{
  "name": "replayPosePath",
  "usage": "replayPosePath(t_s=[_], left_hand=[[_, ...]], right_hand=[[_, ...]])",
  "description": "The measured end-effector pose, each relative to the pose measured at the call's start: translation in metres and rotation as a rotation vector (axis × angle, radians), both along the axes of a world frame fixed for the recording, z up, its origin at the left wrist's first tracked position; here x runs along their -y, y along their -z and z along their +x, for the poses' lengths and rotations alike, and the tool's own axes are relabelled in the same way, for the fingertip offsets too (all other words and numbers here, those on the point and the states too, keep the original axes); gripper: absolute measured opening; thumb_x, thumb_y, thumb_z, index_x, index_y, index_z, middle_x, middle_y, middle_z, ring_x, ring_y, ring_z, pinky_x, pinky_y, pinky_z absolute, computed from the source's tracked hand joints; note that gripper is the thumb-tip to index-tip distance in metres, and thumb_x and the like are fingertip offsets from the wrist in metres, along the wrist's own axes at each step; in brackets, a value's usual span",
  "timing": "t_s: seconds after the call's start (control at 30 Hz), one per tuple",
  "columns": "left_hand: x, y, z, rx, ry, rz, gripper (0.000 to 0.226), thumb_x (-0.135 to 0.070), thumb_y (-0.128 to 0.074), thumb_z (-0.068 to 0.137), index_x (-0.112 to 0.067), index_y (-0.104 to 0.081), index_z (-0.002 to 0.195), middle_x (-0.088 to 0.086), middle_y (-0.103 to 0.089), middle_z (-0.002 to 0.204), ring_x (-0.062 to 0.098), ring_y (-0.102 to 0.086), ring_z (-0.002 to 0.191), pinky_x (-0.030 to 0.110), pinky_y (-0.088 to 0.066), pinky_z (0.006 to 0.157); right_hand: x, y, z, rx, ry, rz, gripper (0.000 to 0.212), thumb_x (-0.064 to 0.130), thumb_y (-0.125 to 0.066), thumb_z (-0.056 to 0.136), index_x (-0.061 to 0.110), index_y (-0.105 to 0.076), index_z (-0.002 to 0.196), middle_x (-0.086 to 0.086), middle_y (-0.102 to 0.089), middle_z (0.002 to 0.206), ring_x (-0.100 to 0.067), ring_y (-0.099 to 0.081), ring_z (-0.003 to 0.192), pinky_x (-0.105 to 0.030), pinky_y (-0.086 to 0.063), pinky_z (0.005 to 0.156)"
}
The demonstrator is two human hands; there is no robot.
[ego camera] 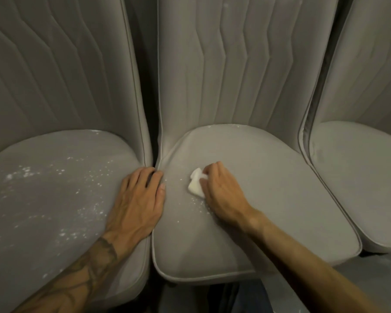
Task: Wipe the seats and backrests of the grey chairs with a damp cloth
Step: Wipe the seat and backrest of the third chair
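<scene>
- Under the right grip [219, 190], the middle chair [246, 211] fills the centre: its seat carries the grip, and its ribbed backrest [235, 64] rises beyond it.
- Left of that grip stands the left chair [43, 188], its seat speckled with white spots; the two seats touch at their edges.
- Right of the grip, well apart from it, the right chair [359, 177] shows part of its seat and backrest.
- The left hand [140, 199] lies flat, fingers spread and grasping nothing, on the seam between the left and middle seats; its forearm bears a tattoo.
- The right grip is clenched around the cloth [195, 182], a small white wad pressed onto the middle seat, jutting out on the grip's left.
- A few white specks [196, 203] lie just beside the cloth, nearer the camera.
</scene>
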State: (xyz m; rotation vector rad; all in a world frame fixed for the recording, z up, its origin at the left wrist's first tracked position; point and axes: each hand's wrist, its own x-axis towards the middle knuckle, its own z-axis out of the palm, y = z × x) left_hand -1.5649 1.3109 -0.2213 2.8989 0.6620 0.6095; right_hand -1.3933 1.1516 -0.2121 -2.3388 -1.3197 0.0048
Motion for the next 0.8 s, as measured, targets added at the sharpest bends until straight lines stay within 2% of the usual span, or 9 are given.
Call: replayPosePath(t_s=[0.07,0.2,0.27,0.37,0.43,0.6,0.73,0.8], left_hand=[[-0.001,0.002,-0.001,0.007,-0.002,0.005,0.038,-0.028,-0.039,0.105,-0.009,-0.062,0.129,0.012,-0.06,0.129,0.033,-0.056,0.12,0.049,-0.045,0.103],[-0.002,0.004,-0.001,0.004,-0.003,-0.005,0.038,-0.027,-0.039,0.105,-0.008,-0.062,0.13,0.012,-0.06,0.129,0.033,-0.056,0.121,0.049,-0.046,0.103],[-0.001,0.003,-0.001,0.004,-0.002,-0.021,0.04,-0.027,-0.038,0.104,-0.008,-0.062,0.131,0.013,-0.061,0.13,0.034,-0.057,0.121,0.05,-0.046,0.104],[-0.001,0.003,-0.003,-0.001,0.0,-0.024,0.043,-0.025,-0.035,0.104,-0.007,-0.062,0.132,0.014,-0.061,0.131,0.034,-0.057,0.122,0.051,-0.047,0.106],[-0.001,0.001,-0.003,-0.004,0.0,-0.026,0.043,-0.025,-0.035,0.103,-0.007,-0.062,0.132,0.014,-0.061,0.131,0.034,-0.057,0.123,0.051,-0.047,0.106],[0.0,-0.001,-0.002,-0.015,-0.006,-0.042,0.044,-0.025,-0.033,0.103,-0.007,-0.061,0.132,0.014,-0.061,0.132,0.033,-0.057,0.123,0.05,-0.047,0.106],[-0.001,0.0,-0.002,-0.025,-0.02,-0.041,0.045,-0.022,-0.036,0.102,-0.002,-0.061,0.133,0.018,-0.063,0.133,0.035,-0.059,0.124,0.051,-0.049,0.107],[-0.001,0.0,-0.002,-0.042,-0.029,-0.035,0.044,-0.021,-0.038,0.102,0.0,-0.061,0.134,0.02,-0.063,0.134,0.035,-0.06,0.125,0.05,-0.048,0.108]], right_hand=[[0.003,-0.004,0.009,-0.032,-0.086,-0.031,0.022,0.029,-0.042,0.104,0.009,-0.049,0.108,-0.011,-0.05,0.105,-0.03,-0.051,0.09,-0.038,-0.039,0.083],[-0.032,-0.017,0.056,0.004,0.109,-0.104,0.029,0.026,-0.038,0.105,0.002,-0.047,0.12,-0.018,-0.048,0.121,-0.037,-0.051,0.104,-0.045,-0.039,0.093],[-0.052,-0.014,0.044,0.015,0.14,-0.08,0.029,0.023,-0.039,0.105,0.001,-0.048,0.121,-0.02,-0.049,0.122,-0.038,-0.051,0.106,-0.046,-0.039,0.093],[-0.055,-0.002,0.009,0.008,-0.037,-0.02,0.023,0.025,-0.043,0.103,0.006,-0.051,0.113,-0.016,-0.052,0.112,-0.035,-0.052,0.095,-0.042,-0.041,0.085],[-0.052,-0.003,0.014,0.018,-0.116,-0.057,0.023,0.027,-0.042,0.104,0.008,-0.05,0.112,-0.014,-0.051,0.11,-0.035,-0.052,0.093,-0.044,-0.041,0.085],[-0.089,-0.015,0.042,0.022,0.036,-0.099,0.027,0.025,-0.038,0.105,0.004,-0.048,0.12,-0.019,-0.049,0.121,-0.038,-0.051,0.104,-0.045,-0.039,0.092],[-0.076,-0.002,0.007,0.004,-0.203,-0.031,0.02,0.027,-0.043,0.104,0.009,-0.051,0.11,-0.012,-0.052,0.109,-0.029,-0.051,0.092,-0.035,-0.037,0.083],[-0.078,-0.007,0.017,0.008,-0.208,-0.061,0.02,0.028,-0.043,0.104,0.009,-0.051,0.11,-0.012,-0.052,0.109,-0.028,-0.051,0.092,-0.034,-0.036,0.082]])
